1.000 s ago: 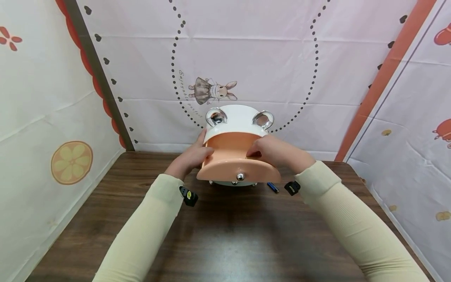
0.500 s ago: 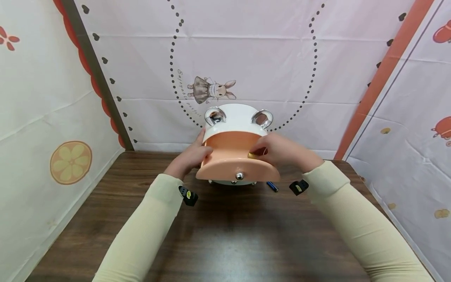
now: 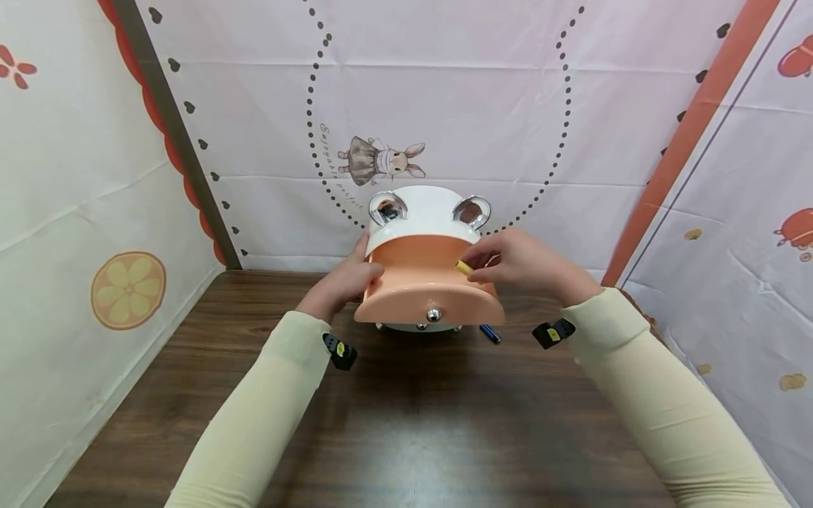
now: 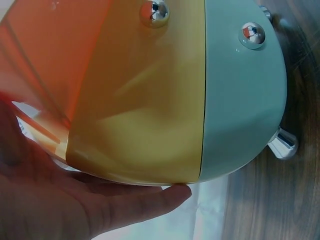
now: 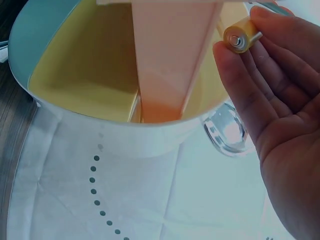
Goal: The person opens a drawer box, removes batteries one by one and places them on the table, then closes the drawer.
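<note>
A round white drawer box (image 3: 425, 204) with silver ring ears stands near the back of the table. Its orange upper drawer (image 3: 406, 303) is pulled out, showing a silver knob; below is the pale green lower drawer (image 4: 240, 95). My left hand (image 3: 343, 286) holds the box's left side, thumb over the drawer's edge and fingers along the outside. Above the drawer's right side, my right hand (image 3: 517, 261) pinches a yellow battery (image 5: 239, 39) between thumb and fingertips. The battery's flat end shows in the right wrist view.
On the brown wooden table (image 3: 413, 423), a blue battery (image 3: 490, 334) lies just right of the box. A printed white cloth (image 3: 444, 106) hangs close behind the box, and cloth walls stand at both sides.
My right hand has risen from inside the drawer and shifted right, bringing the yellow battery into clear sight. My left hand has kept its place on the box.
</note>
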Action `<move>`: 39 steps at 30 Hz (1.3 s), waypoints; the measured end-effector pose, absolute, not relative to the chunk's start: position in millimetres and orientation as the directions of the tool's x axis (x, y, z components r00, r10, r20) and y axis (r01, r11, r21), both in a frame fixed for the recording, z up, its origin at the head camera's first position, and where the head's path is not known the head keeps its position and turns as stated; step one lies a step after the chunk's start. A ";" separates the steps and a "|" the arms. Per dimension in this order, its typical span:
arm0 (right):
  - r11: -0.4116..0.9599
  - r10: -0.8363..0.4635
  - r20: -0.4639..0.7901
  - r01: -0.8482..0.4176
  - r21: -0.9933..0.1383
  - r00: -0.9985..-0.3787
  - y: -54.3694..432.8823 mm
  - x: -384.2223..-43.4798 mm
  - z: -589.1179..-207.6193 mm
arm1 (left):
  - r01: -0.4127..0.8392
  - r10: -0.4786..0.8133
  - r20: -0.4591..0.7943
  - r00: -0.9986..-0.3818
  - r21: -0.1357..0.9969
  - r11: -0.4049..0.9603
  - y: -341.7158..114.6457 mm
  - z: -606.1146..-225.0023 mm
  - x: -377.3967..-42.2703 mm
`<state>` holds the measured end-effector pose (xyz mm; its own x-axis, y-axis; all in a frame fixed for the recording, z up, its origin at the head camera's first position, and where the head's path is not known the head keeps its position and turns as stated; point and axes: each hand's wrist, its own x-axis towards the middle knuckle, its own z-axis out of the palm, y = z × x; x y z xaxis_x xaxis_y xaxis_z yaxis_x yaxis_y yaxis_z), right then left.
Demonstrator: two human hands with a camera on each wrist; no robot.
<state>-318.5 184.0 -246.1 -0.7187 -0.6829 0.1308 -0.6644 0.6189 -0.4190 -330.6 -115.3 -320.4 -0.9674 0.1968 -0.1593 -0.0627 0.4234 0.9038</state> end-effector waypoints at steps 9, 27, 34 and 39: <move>0.572 -0.665 0.191 -0.657 -0.491 -0.722 200.3 -318.7 -245.5 | -0.084 0.208 -0.187 -0.960 0.902 0.423 -118.6 -319.5 -329.9; 0.573 -0.574 0.193 -0.559 -0.599 -0.795 234.3 -323.2 -262.0 | -0.083 0.200 -0.180 -0.963 0.905 0.416 -117.6 -319.4 -328.5; 0.573 -0.547 0.185 -0.526 -0.629 -0.817 241.7 -328.8 -276.9 | -0.076 0.202 -0.168 -0.965 0.914 0.398 -116.6 -319.7 -327.3; 0.560 -0.533 0.181 -0.505 -0.656 -0.826 245.6 -330.8 -285.0 | -0.078 0.198 -0.165 -0.966 0.919 0.387 -116.1 -320.1 -327.0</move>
<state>-330.8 245.6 -285.0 -0.8263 -0.5332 0.1812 -0.5054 0.5603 -0.6562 -327.0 -116.1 -320.1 -0.9663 0.1976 -0.1649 -0.0776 0.3874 0.9186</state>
